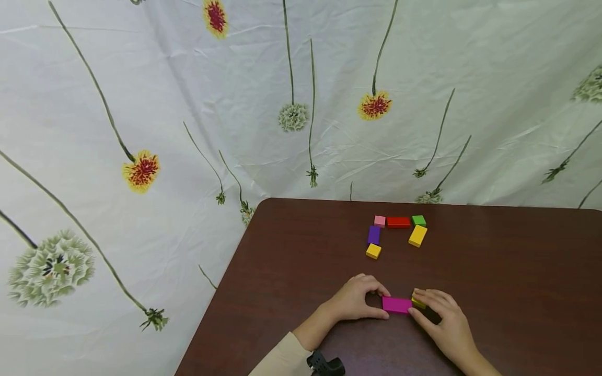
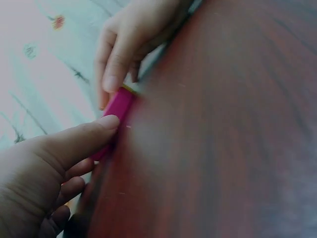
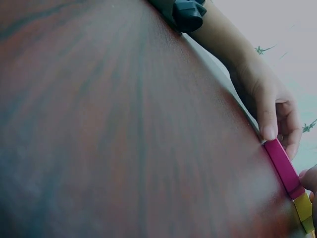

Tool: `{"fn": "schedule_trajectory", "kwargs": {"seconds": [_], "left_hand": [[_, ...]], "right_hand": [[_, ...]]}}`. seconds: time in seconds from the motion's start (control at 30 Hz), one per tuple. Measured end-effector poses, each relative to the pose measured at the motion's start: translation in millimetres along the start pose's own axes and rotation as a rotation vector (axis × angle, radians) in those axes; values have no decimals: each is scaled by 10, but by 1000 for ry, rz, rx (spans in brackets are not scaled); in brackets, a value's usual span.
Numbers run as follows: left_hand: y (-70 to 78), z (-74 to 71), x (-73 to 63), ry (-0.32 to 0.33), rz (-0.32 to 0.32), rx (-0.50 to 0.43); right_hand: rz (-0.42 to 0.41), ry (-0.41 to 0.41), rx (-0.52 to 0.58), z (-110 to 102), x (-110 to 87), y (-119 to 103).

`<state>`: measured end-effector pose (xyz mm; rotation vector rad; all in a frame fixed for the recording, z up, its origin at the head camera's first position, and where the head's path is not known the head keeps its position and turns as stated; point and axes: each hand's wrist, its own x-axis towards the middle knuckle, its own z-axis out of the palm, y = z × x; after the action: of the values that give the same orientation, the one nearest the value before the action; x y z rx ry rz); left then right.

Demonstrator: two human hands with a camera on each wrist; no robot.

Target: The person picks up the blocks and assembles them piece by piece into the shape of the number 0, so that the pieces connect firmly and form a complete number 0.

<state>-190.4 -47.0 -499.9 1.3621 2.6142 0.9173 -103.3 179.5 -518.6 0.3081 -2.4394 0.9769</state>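
Note:
A long magenta block (image 1: 397,305) lies on the dark brown table in front of the person. My left hand (image 1: 356,298) pinches its left end between thumb and fingers. A yellow block (image 1: 418,303) sits end to end with it on the right, partly covered by my right hand (image 1: 446,319). That hand's thumb is at the seam between the two blocks, and its index finger reaches over the far side of the yellow one. In the right wrist view the magenta block (image 3: 283,167) and the yellow block (image 3: 303,210) line up in one row.
Farther back on the table (image 1: 301,250), small blocks form an open-fronted outline: pink (image 1: 379,221), red (image 1: 398,223), green (image 1: 418,221), purple (image 1: 373,235) and two yellow, one at its right side (image 1: 417,236). A flower-printed cloth (image 1: 329,146) hangs behind the table.

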Motion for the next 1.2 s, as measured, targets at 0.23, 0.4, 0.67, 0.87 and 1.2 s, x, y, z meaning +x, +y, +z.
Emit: {"fn": "schedule_trajectory", "kwargs": {"seconds": [0.23,0.4,0.67,0.87,1.2], "left_hand": [[-176,-153,140,23,-108,-97],[-381,-221,326,169,-203,-34],[-599,-277,561,218,-259,16],[-629,-299,635,158,-261,34],[-647,-286,656,124,-265,20]], "right_hand": [[-10,-6,22,-4,-9,8],[-3,-5,29,10,-14,-1],[2,-1,12,18,-7,15],[8,-3,5,12,-8,15],[-19,33,4,16,-19,22]]}}
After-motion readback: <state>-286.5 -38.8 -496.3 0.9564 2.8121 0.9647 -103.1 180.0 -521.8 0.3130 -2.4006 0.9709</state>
